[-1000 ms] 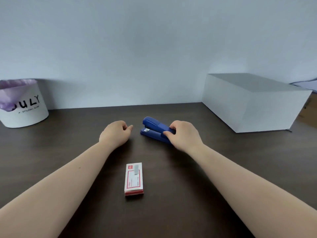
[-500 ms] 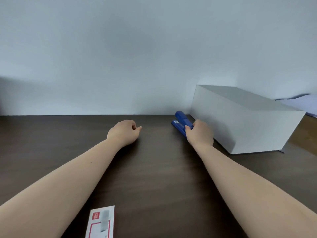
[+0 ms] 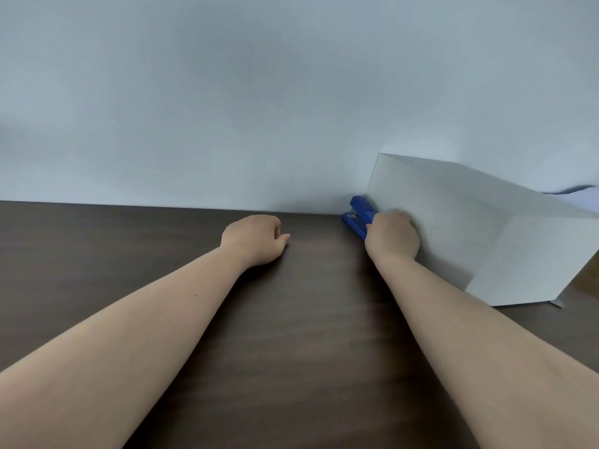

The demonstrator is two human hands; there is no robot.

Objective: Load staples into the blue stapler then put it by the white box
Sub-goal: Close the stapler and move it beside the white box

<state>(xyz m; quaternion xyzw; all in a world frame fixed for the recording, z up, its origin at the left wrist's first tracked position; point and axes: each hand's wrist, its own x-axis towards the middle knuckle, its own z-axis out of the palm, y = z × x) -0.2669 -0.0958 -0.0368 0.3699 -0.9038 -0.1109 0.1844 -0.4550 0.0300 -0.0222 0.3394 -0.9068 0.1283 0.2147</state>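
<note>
The blue stapler (image 3: pixel 359 214) lies on the dark wooden table (image 3: pixel 308 319), right against the left side of the white box (image 3: pixel 453 222). My right hand (image 3: pixel 392 236) is closed over the stapler's near end and hides most of it. My left hand (image 3: pixel 256 238) rests on the table as a loose fist, a hand's width to the left of the stapler, holding nothing. The staple packet is out of view.
A pale wall (image 3: pixel 259 108) rises directly behind the table's far edge. Some white and blue paper (image 3: pixel 580 197) shows behind the box at the far right.
My right hand has carried the stapler rightward up against the white box. The view has tilted upward, so the staple packet and the white bin have left the frame.
</note>
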